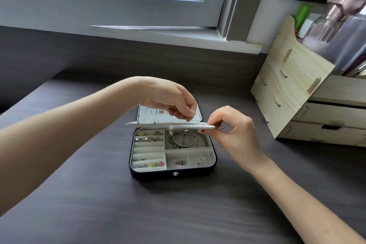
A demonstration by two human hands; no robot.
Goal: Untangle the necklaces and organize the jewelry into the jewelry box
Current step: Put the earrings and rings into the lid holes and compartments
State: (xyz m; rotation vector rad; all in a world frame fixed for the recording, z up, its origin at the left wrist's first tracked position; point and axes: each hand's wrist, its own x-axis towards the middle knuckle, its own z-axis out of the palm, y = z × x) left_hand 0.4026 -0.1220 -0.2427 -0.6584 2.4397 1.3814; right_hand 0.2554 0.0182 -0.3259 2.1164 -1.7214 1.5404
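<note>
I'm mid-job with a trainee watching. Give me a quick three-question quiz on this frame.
1. True or false: the jewelry box is closed.
2. Which compartment holds the bangles? A) the large one at the far right; B) the nearest row on the left; C) the small one at the near right.
3. Short answer: what does the right hand pinch?

Key
1. False. The lid stands open behind the tray.
2. A.
3. The right end of the white panel, which is held roughly level above the tray.
</note>
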